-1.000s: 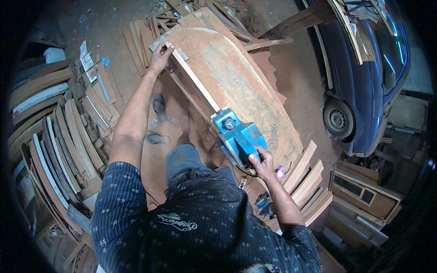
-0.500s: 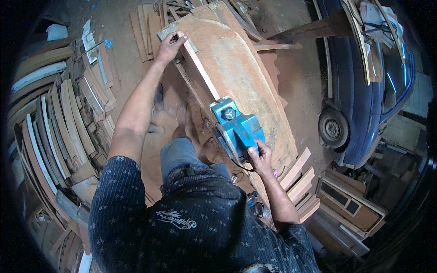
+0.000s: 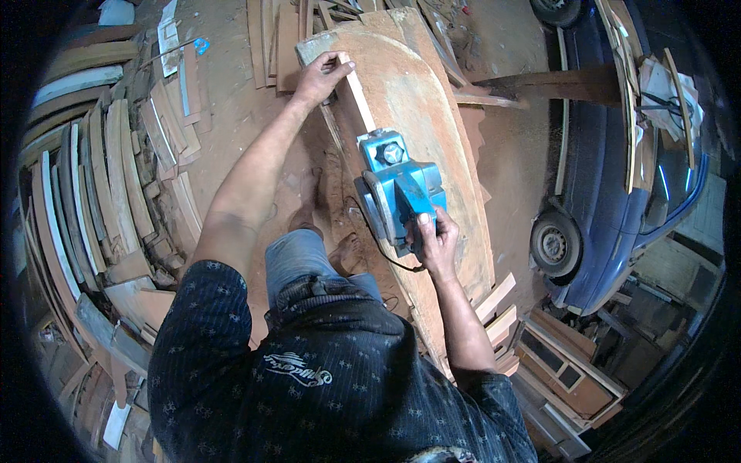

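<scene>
A blue electric hand planer (image 3: 400, 181) rests on a narrow wooden strip (image 3: 354, 96) along the left edge of a long workbench (image 3: 448, 185). My right hand (image 3: 438, 238) is wrapped round the planer's rear handle, and a black cord hangs below it. At the strip's far end, my left hand (image 3: 324, 78) grips the wood between thumb and fingers. The planer's body hides the near part of the strip.
Stacked boards (image 3: 100, 185) fill the left side. Loose planks lie beyond the bench, and several short boards (image 3: 498, 309) stick out at its near right. A blue car (image 3: 594, 185) stands at the right, with a wooden cabinet frame (image 3: 567, 370) below it.
The planer has moved farther along the strip toward my left hand, so less of the wood shows between them. Both hands keep their hold. The whole view has shifted slightly.
</scene>
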A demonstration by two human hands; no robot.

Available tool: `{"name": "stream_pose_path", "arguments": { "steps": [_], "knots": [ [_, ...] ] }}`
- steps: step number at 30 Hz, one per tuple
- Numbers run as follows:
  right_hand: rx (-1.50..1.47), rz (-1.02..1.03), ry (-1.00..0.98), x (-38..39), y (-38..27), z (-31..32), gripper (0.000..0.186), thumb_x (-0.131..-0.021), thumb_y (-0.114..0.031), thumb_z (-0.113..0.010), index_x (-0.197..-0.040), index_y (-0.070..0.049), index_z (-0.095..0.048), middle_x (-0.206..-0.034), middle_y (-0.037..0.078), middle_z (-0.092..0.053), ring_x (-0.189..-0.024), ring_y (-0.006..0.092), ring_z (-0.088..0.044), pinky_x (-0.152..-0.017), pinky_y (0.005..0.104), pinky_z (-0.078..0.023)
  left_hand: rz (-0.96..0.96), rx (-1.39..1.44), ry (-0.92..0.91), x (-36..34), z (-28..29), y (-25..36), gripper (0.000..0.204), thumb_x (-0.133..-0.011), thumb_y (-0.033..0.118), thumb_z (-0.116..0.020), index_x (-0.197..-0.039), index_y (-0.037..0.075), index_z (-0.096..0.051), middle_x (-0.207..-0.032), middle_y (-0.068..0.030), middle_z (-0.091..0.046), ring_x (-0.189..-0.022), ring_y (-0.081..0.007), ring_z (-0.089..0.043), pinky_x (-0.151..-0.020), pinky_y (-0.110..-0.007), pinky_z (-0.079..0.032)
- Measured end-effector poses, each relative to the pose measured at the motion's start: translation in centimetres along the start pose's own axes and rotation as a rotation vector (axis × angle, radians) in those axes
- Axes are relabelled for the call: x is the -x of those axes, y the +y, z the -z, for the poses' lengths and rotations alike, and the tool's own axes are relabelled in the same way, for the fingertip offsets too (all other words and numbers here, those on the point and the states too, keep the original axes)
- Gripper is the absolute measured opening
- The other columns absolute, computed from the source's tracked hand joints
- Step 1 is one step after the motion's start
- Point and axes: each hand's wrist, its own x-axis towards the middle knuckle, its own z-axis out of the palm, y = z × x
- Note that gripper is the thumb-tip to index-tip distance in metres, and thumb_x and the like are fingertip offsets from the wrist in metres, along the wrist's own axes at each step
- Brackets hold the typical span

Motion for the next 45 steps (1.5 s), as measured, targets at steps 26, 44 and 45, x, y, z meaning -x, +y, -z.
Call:
{"name": "stream_pose_path", "arguments": {
  "steps": [26, 44, 45],
  "knots": [
    [0.147, 0.039, 0.036, -12.8, -5.9, -7.1, 0.051, -0.104, -0.048, -0.057, -0.095, 0.002, -0.066, -0.069, 0.006, -0.062, -0.056, 0.0119, -0.059, -0.052, 0.0276, -0.047, -0.287, 0.071, 0.488, 15.2, -2.7, 6.2, 0.033, -0.108, 0.032, -0.049, -0.114, 0.002, -0.061, -0.11, -0.0178, -0.064, -0.103, -0.0306, -0.062, -0.092, -0.042, -0.048],
    [0.149, 0.027, -0.02, -14.2, -6.1, -7.5, 0.05, -0.105, -0.049, -0.054, -0.095, -0.001, -0.063, -0.067, 0.005, -0.06, -0.055, 0.0128, -0.057, -0.05, 0.0289, -0.046, -0.451, -0.578, -0.919, 27.3, -19.6, 4.5, 0.07, -0.099, 0.044, -0.047, -0.154, 0.001, -0.04, -0.159, -0.0168, -0.042, -0.153, -0.0353, -0.024, -0.127, -0.057, -0.007],
    [0.143, 0.021, -0.014, -14.5, -6.4, -7.9, 0.05, -0.105, -0.049, -0.054, -0.094, -0.001, -0.063, -0.067, 0.005, -0.06, -0.055, 0.0128, -0.057, -0.05, 0.0288, -0.046, -0.536, -0.679, -0.899, 27.6, -20.0, 3.8, 0.07, -0.1, 0.045, -0.045, -0.155, 0.001, -0.04, -0.159, -0.0159, -0.041, -0.154, -0.0344, -0.024, -0.127, -0.057, -0.007]
  ]
}}
